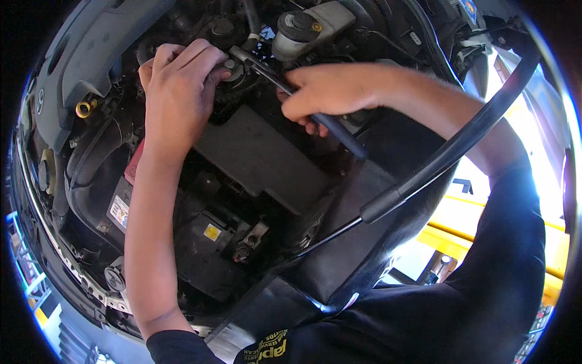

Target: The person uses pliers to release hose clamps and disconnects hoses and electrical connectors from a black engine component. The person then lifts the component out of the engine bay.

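Observation:
Over the far part of the engine bay, my left hand [179, 79] is closed with its fingers curled; its fingertips are hidden. The left thumb rests beside a round metal-topped part [235, 71]. My right hand [315, 94] is wrapped round a long tool [267, 73] with a flat metal head and a blue-grey grip. The tool lies slantwise, its head close above the round part, its handle end pointing down to the right. Whether the head touches the part I cannot tell. Below both hands sits a long black box cover [260, 158].
A black strut [424, 170] crosses from upper right to lower middle, near my right arm. A black battery [206, 255] lies right of my left forearm. A fluid reservoir [303, 30] stands at the back. A yellow ring handle [85, 109] and a round cap [114, 278] are on the left.

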`<control>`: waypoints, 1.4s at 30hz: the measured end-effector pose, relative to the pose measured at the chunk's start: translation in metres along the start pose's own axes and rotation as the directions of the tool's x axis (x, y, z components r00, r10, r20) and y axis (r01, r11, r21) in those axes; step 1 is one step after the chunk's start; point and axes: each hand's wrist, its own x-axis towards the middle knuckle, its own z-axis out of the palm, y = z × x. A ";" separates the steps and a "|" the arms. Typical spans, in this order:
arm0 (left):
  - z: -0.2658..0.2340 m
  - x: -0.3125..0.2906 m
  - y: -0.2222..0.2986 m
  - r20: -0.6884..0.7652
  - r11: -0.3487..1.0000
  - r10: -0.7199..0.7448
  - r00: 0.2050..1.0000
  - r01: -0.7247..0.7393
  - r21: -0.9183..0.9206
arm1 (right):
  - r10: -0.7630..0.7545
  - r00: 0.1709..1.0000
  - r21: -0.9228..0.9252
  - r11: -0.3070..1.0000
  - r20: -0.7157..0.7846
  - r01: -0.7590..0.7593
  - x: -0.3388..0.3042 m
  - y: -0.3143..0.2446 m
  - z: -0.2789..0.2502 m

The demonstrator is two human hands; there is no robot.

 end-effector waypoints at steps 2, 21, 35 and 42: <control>0.000 0.002 -0.001 -0.032 1.000 0.028 0.999 -0.029 -0.010 | -0.028 0.998 0.185 0.983 0.049 0.019 -0.030 -0.028 -0.013; 0.002 0.000 -0.001 -0.041 1.000 0.025 0.999 -0.025 -0.002 | -0.008 0.997 -0.120 0.993 -0.081 -0.002 -0.003 -0.011 0.008; 0.004 0.001 -0.003 -0.045 1.000 0.018 0.999 -0.018 0.009 | 0.098 0.995 0.141 0.985 0.034 -0.102 -0.030 -0.014 -0.006; 0.008 -0.004 -0.005 -0.121 0.998 0.006 0.993 -0.014 -0.062 | 0.165 0.985 0.070 0.984 -0.055 -0.161 -0.052 -0.019 -0.013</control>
